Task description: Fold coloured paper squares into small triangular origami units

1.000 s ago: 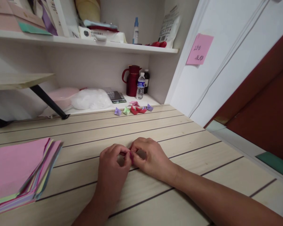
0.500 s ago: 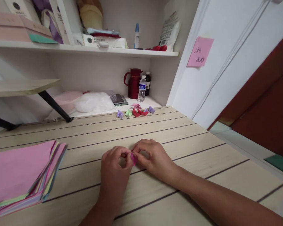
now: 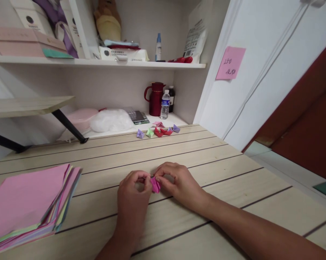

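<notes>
Between my two hands is a small folded piece of magenta paper [image 3: 155, 185], just above the wooden table. My left hand [image 3: 134, 191] pinches its left edge between thumb and forefinger. On the other side, my right hand [image 3: 176, 180] grips the right edge the same way. Beyond them, a row of small folded paper boats stands near the table's back edge: a purple one [image 3: 140, 134], a green one [image 3: 150, 133], red ones [image 3: 158, 132] and others in purple and pink.
A stack of coloured paper sheets [image 3: 30, 198] lies at the left of the table [image 3: 103, 224]. Behind the table stand a dark red jug [image 3: 155, 99], a water bottle [image 3: 165, 104] and a white plastic bag [image 3: 111, 121]. A black bracket leg [image 3: 71, 126] rests at the back left.
The magenta paper now shows more of its face between my fingers, as my hands have drawn slightly apart. The whole view has shifted a little.
</notes>
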{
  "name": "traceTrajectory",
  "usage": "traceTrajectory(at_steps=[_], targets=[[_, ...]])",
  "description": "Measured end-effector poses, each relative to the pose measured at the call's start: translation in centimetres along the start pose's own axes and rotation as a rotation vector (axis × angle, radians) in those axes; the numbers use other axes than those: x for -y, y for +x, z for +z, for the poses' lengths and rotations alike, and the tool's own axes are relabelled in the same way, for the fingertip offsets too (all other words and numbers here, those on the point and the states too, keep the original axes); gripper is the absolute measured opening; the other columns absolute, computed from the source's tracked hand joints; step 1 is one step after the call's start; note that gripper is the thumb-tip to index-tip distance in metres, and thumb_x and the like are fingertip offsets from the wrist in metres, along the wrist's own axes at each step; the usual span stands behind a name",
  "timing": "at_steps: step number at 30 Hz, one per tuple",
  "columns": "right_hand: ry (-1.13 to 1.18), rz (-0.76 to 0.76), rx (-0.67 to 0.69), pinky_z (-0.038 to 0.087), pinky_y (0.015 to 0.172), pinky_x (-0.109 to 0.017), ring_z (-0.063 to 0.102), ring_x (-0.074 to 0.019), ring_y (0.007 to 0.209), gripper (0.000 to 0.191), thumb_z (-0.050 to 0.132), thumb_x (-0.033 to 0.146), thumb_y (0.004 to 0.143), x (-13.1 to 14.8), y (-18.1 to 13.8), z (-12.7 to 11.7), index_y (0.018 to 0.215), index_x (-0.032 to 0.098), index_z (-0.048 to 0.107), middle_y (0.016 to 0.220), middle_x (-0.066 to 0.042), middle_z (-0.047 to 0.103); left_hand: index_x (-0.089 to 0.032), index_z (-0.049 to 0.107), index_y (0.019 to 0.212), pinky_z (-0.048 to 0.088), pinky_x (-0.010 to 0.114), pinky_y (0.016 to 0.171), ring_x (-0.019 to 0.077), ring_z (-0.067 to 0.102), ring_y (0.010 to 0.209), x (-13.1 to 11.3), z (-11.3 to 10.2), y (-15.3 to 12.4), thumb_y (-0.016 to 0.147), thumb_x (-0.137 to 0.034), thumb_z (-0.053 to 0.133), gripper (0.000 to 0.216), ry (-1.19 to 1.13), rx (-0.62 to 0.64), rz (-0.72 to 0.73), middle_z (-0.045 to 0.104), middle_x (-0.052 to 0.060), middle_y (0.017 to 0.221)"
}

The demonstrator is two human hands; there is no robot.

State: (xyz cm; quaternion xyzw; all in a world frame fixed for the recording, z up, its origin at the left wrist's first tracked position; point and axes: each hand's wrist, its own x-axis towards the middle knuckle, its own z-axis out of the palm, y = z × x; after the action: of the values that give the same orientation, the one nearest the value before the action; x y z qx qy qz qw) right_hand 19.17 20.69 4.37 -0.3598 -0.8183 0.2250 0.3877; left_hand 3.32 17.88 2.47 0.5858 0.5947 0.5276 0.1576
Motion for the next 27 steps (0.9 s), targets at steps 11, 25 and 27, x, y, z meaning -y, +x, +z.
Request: traceTrajectory(at_steps=[11, 25, 27], targets=[[0.014, -0.012, -0.029, 0.048, 0.075, -0.028, 0.067, -0.0156, 0.077, 0.017, 0.062, 0.007, 0.085, -0.23, 0.17, 0.02, 0.076, 0.021, 0.069, 0.079, 0.0, 0.074, -0.023, 0.064, 0.075, 0.052, 0.032, 0.078, 0.0176, 0.066, 0.08, 0.12, -0.4, 0.47, 0.079, -0.025, 0.059, 0.007, -0.111, 0.092, 0.012, 0.069, 0.0, 0.082], [0.025, 0.014, -0.094, 0.049, 0.076, -0.029, 0.066, -0.0173, 0.08, 0.015, 0.061, 0.01, 0.088, -0.49, 0.14, -0.26, 0.08, 0.021, 0.068, 0.084, -0.001, 0.072, -0.02, 0.064, 0.11, 0.051, 0.038, 0.087, 0.0214, 0.067, 0.093, 0.71, -0.39, 0.62, 0.08, -0.044, 0.064, 0.038, -0.176, 0.224, -0.156, 0.07, 0.009, 0.103], [0.028, 0.004, -0.109, 0.049, 0.078, -0.03, 0.065, -0.0175, 0.082, 0.016, 0.061, 0.011, 0.089, -0.5, 0.16, -0.34, 0.079, 0.021, 0.067, 0.085, -0.002, 0.072, -0.02, 0.066, 0.104, 0.051, 0.037, 0.086, 0.021, 0.067, 0.092, 0.67, -0.33, 0.65, 0.08, -0.042, 0.065, 0.033, -0.176, 0.238, -0.141, 0.071, 0.008, 0.104]])
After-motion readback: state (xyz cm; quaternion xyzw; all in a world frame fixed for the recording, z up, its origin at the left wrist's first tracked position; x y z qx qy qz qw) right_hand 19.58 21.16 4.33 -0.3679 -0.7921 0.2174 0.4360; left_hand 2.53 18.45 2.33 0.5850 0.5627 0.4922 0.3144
